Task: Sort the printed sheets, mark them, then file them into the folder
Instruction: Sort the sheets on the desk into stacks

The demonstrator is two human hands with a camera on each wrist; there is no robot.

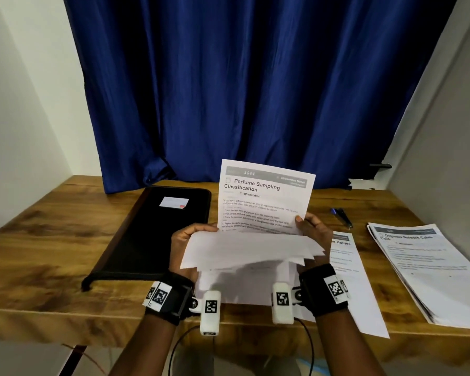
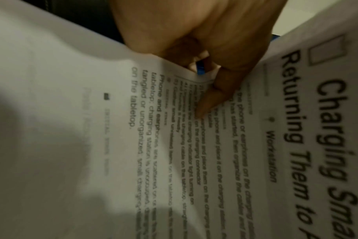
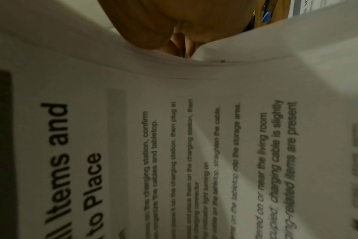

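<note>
Both hands hold up a bundle of printed sheets [image 1: 261, 202] above the table's front middle. The rear sheet stands upright and reads "Perfume Sampling Classification". The nearer sheets [image 1: 244, 251] fold over toward me. My left hand [image 1: 190, 234] grips the bundle's left edge, my right hand [image 1: 312, 226] grips its right edge. In the left wrist view the thumb [image 2: 213, 97] pinches a sheet [image 2: 276, 145] headed "Charging". In the right wrist view the same sheet [image 3: 174, 145] fills the frame under my right hand [image 3: 174, 24]. A closed black folder [image 1: 158, 232] lies flat to the left.
A single printed sheet [image 1: 356, 289] lies on the wooden table [image 1: 38, 253] under my right hand. A stack of sheets [image 1: 429, 267] sits at the right edge. A blue-capped pen [image 1: 342, 217] lies behind them. A blue curtain [image 1: 255, 90] hangs behind the table.
</note>
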